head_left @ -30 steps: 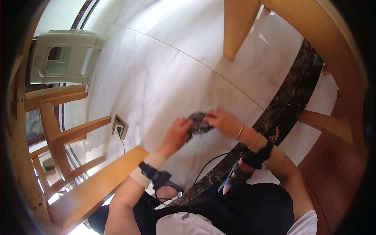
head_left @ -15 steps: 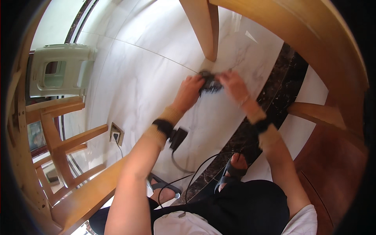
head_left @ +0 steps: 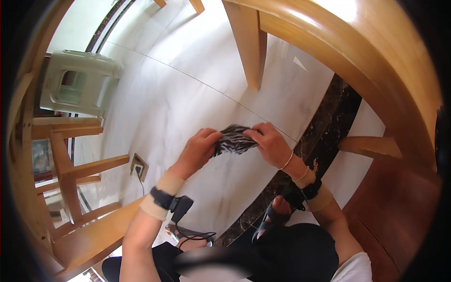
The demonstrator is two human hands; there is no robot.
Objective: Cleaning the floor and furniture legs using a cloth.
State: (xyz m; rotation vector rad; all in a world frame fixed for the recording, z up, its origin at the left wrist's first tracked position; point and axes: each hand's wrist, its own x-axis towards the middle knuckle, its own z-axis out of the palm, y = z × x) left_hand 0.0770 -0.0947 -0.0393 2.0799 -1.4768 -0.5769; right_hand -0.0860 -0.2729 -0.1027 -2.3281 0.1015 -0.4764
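Note:
A bundle of thin dark strands with pale streaks (head_left: 235,139) hangs between my two hands, above the floor. Its left end is pinched in the fingers of my left hand (head_left: 198,149). The fingers of my right hand (head_left: 271,143) close on its upper right end. Loose tips of the strands fan out along the lower side. What the strands are made of cannot be made out. Each wrist has a tan cuff under a black strap; a small black box (head_left: 181,205) sits on the left strap, with a dark cable near it.
Below lies a pale marble floor (head_left: 188,98) with a dark stone band (head_left: 321,110). A wooden leg (head_left: 249,51) stands ahead, under a curved wooden edge (head_left: 376,61) at right. A pale green plastic stool (head_left: 80,82), wooden stool (head_left: 66,164) and floor socket (head_left: 138,167) are at left.
Both hands have come nearer to me with the bundle between them. The bundle, blurred and bunched before, now spreads wider between the hands. The view has shifted slightly.

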